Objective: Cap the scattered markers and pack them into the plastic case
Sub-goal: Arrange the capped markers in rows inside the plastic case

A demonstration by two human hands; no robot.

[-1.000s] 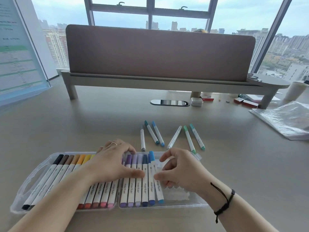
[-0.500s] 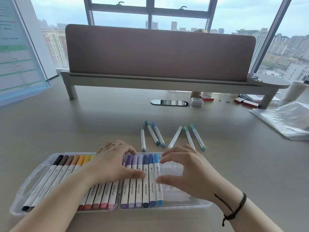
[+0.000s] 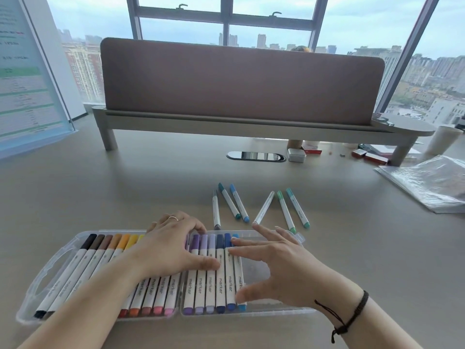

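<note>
Bare forearms; thin ring [image 3: 173, 218], left; dark cord bracelet [image 3: 352, 314], right.

The word "marker" runs lengthwise in dark letters along the white barrels of the packed markers [image 3: 210, 285], just beside the right hand [image 3: 281, 268] (thumb side). Print on the chart [image 3: 22, 79] well beyond the left hand [image 3: 171, 248] is illegible.

Left hand [image 3: 173, 245] palm-down, fingers loosely bent, thumb stretched out flat to the right, ring on one finger. Left forearm comes in from bottom left. Right hand [image 3: 281, 268] spread wide, fingers straight and fanned forward-left, thumb pointing left underneath, gripping nothing. Dark cord bracelet on the right wrist. Thumb tips near each other, not touching.
</note>
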